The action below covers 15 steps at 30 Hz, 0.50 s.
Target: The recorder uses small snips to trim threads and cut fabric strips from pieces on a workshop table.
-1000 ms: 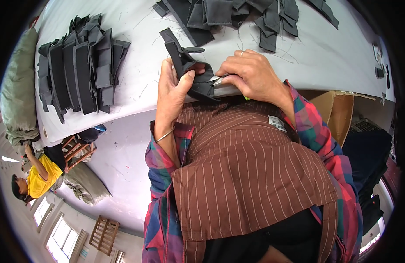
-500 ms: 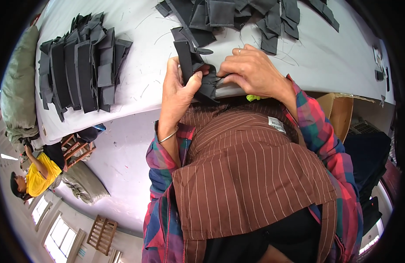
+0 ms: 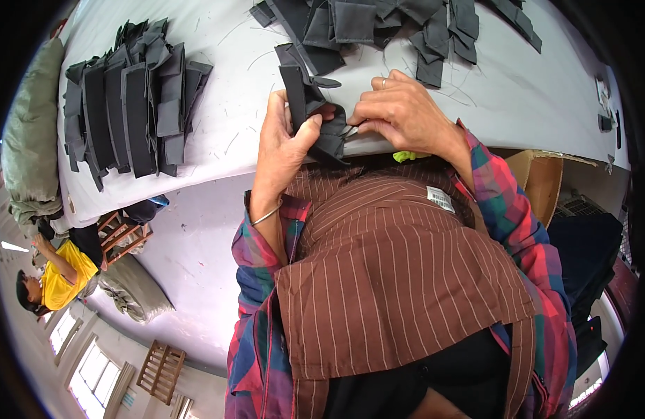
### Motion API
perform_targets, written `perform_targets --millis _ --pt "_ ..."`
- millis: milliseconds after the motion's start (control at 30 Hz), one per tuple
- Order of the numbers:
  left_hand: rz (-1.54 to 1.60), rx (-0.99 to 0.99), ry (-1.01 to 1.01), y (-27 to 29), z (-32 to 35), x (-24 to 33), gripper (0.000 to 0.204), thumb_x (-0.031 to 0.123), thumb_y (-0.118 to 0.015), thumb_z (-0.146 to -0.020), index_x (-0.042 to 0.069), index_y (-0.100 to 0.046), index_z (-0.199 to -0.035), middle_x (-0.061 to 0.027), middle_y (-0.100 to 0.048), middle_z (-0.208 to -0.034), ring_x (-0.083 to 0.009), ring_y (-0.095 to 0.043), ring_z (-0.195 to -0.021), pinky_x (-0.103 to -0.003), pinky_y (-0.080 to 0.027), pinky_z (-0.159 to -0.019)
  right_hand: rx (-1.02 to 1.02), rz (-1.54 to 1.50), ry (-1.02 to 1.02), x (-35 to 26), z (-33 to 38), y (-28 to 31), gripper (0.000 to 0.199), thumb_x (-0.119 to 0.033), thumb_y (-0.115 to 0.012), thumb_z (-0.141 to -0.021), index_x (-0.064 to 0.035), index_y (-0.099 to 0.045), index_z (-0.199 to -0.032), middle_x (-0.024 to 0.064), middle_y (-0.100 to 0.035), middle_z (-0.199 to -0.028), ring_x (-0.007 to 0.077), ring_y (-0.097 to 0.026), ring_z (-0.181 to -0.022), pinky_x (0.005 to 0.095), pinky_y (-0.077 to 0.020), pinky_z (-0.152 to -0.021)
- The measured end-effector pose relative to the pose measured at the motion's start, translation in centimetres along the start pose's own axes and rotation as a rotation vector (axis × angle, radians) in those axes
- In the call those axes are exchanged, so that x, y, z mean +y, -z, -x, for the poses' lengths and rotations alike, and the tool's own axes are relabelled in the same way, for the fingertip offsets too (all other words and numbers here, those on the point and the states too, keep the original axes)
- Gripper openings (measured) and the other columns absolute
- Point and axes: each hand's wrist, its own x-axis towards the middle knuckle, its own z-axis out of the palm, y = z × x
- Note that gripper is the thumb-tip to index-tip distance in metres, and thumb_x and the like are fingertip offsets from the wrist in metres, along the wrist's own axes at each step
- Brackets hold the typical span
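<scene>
My left hand [image 3: 284,143] is closed around a dark grey fabric piece [image 3: 294,87] with a stiff black band, thumb pressed on its near side. The piece stands up at the table's near edge, its lower part folded open toward the right. At that fold my right hand [image 3: 399,115] is closed in a pinch. A small pale, pointed thing [image 3: 350,131] shows between its fingertips and the fabric; its kind is too small to tell. Other fingers of the right hand curl under, hiding what they hold, if anything.
On the white table [image 3: 225,129] lie a row of similar grey pieces [image 3: 130,105] at left and a heap of them [image 3: 350,24] at the far side. Loose threads are scattered around. A cardboard box [image 3: 539,181] stands below the edge at right. A person in yellow [image 3: 68,276] is far left.
The pale thing at my right fingertips shows more clearly now, with the fingers slightly farther from the fabric. My left hand keeps the same hold.
</scene>
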Motion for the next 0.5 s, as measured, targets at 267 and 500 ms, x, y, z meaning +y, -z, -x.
perform_targets --millis 267,500 --pt "-0.007 -0.009 0.008 0.13 0.03 0.06 0.032 0.002 -0.055 -0.087 -0.002 -0.041 -0.116 -0.0136 -0.063 -0.103 -0.0158 -0.060 -0.095 -0.029 -0.047 -0.089 -0.003 0.018 0.017 -0.19 -0.05 0.12 0.011 -0.019 -0.070 -0.076 -0.0134 -0.063 -0.082 -0.0034 -0.060 -0.073 0.0183 -0.053 -0.077 0.0327 -0.0356 -0.070" --pt "0.033 -0.013 0.014 0.42 0.15 -0.04 0.032 0.001 -0.053 -0.087 -0.003 -0.041 -0.116 -0.0140 -0.062 -0.105 -0.0170 -0.060 -0.098 -0.030 -0.046 -0.092 0.039 -0.078 -0.111 0.15 0.41 -0.45 0.008 -0.017 -0.068 -0.079 -0.0118 -0.063 -0.083 -0.0012 -0.063 -0.078 0.0221 -0.057 -0.074 0.0355 -0.0427 -0.068"
